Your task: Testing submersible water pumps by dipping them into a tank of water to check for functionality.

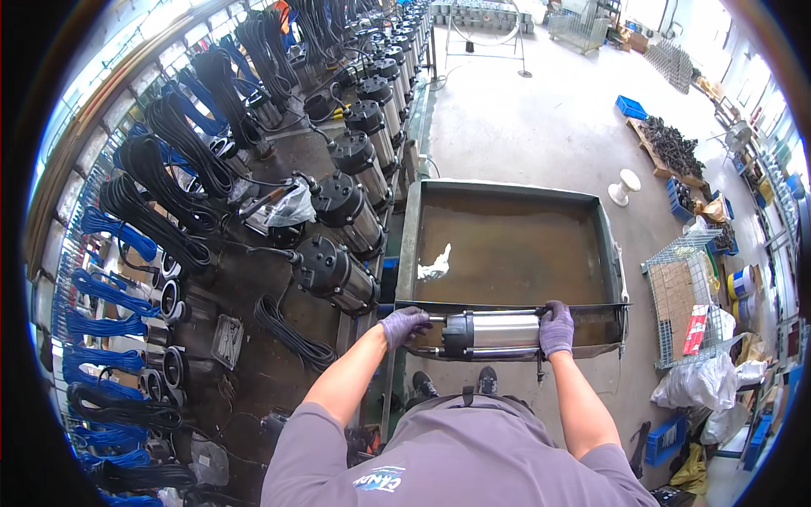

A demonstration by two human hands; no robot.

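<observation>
A submersible pump (505,331) with a bright steel cylinder body and a black left end lies sideways across the front of a metal water tank (413,245). My right hand (557,328), in a purple-grey glove, is closed round the pump's right end. At the black end, my gloved left hand (405,326) is curled shut beside a short rod (436,319); what its fingers hold is hidden. Brownish water (515,241) fills the tank, and a crumpled white scrap (436,264) lies at its left side.
Upright pumps (342,275) with black tops line the left bench, with coiled black cable (291,334) near my left arm. Blue cable coils (110,325) hang farther left. To the right stand a wire cage (674,300), a white spool (624,187) and a blue crate (666,439).
</observation>
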